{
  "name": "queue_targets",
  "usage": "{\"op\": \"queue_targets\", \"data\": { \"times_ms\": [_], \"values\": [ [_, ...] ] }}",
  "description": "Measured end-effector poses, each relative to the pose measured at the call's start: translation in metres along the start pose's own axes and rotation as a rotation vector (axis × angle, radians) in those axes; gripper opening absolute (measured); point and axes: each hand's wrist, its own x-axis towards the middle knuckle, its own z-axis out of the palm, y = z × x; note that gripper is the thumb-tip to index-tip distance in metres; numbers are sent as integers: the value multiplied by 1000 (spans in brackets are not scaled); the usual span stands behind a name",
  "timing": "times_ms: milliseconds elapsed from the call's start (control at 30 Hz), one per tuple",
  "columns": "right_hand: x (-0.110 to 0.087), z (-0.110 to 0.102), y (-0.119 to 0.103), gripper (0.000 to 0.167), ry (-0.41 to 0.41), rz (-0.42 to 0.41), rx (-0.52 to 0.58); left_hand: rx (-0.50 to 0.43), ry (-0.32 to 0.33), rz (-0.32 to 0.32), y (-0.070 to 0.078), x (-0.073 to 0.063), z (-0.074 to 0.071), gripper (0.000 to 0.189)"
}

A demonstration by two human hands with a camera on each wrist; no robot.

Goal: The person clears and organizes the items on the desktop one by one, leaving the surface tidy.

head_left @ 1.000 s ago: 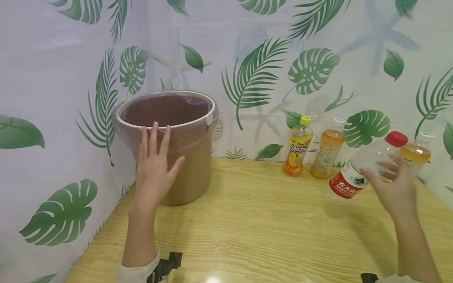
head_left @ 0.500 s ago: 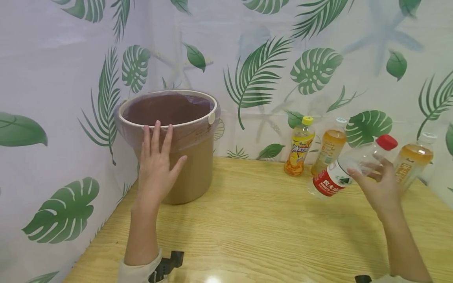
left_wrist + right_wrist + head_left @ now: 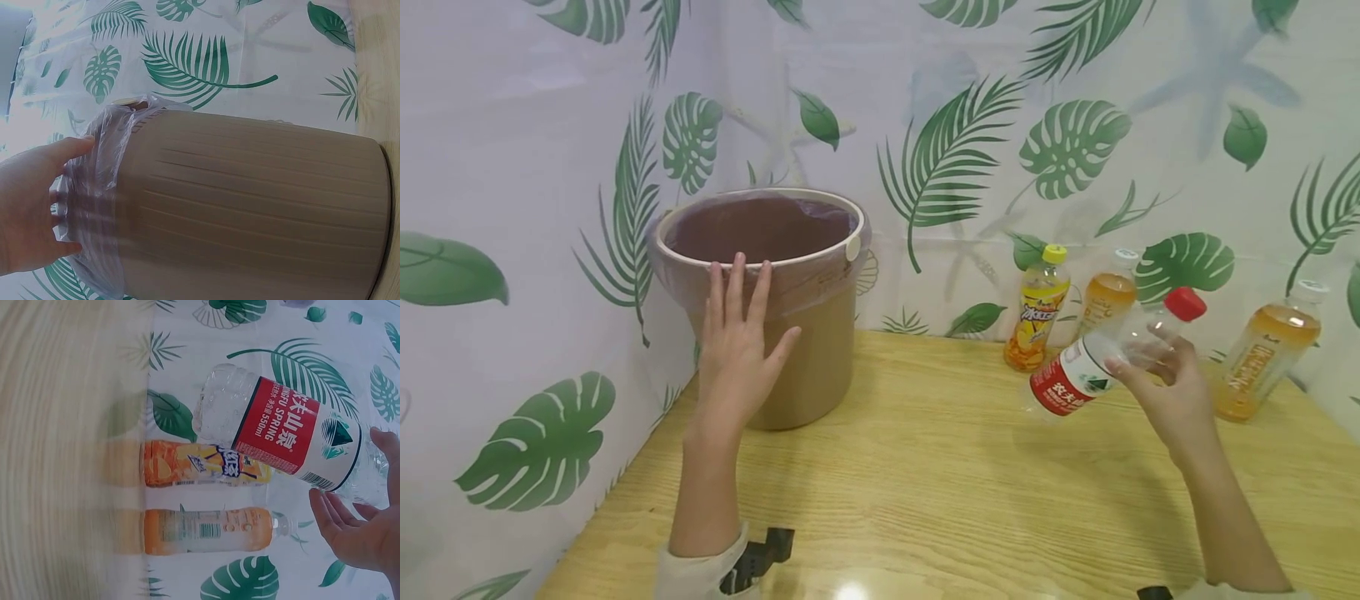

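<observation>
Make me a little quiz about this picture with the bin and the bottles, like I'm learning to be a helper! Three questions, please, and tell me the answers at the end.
1. True or false: the right hand holds the red-capped bottle at a tilt.

2. Pick one. The left hand is touching:
a) a yellow cap
b) the bag-lined bin
c) a red label

3. How many bottles are standing on the table?

Key:
1. True.
2. b, its fingers are at the near side of the rim.
3. Three: one yellow-capped bottle and two white-capped bottles.
</observation>
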Motion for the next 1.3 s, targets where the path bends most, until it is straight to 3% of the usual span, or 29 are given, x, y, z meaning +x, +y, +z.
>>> {"op": "queue_targets", "data": {
  "times_ms": [400, 567, 1067, 1300],
  "values": [
    [-2, 23, -18, 67, -18, -21, 107, -15, 15, 7, 1, 0, 2, 78],
    [4, 29, -35, 69, -35, -34, 139, -11, 13, 3, 1, 0, 2, 78],
    [26, 46, -86, 68, -70, -60, 473, -16, 15, 4, 2, 0, 1, 78],
    [36, 52, -114, 75, -62, -54, 492, -24, 26, 2, 1, 0, 1, 79]
  ]
}}
